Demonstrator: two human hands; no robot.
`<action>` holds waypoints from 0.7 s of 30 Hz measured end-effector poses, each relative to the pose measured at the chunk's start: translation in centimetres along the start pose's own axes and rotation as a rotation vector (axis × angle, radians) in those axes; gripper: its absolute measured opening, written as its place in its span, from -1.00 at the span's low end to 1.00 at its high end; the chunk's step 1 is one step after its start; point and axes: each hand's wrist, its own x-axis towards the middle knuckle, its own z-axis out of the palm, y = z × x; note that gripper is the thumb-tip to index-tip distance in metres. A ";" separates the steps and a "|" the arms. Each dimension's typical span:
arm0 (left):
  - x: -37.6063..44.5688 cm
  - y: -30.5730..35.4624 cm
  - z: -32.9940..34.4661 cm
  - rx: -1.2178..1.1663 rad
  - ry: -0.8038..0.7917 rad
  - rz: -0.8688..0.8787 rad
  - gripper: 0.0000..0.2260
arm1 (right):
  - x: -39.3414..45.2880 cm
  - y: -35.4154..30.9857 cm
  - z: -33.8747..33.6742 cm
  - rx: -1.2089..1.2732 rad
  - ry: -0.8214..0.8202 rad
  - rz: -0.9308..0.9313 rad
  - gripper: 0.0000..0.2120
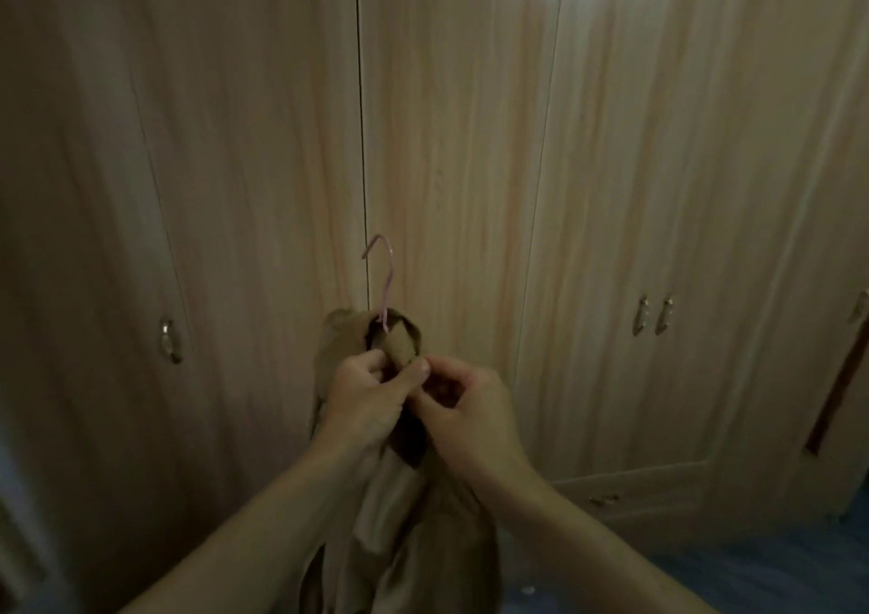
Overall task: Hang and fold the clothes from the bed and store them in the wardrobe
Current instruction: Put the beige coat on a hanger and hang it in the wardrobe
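A tan garment (pixel 404 524) hangs in front of me on a pink hanger (pixel 384 279) whose hook sticks up out of the collar. My left hand (pixel 364 399) grips the cloth just below the collar. My right hand (pixel 463 413) pinches the garment's front edge beside it, fingers curled. The hanger's shoulders are hidden inside the fabric. The wooden wardrobe (pixel 470 143) stands right behind, all its doors closed.
Metal handles sit on the wardrobe doors at the left (pixel 170 341) and the right (pixel 653 315). A drawer front with a handle (pixel 604 500) lies low on the right. Blue floor (pixel 752 576) shows at the bottom right.
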 end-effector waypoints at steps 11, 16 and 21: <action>2.8 0.4 -9.0 0.920 -0.010 0.001 -0.82 | 5.2 4.3 -0.6 0.099 -0.200 0.099 -0.88; 5.8 -1.9 -13.4 1.296 0.147 0.274 -0.76 | 9.9 7.2 0.8 0.061 -0.140 0.148 -0.83; 10.2 -4.6 -17.8 1.495 0.288 0.586 -0.73 | 14.8 10.4 4.1 -0.090 -0.070 0.155 -0.83</action>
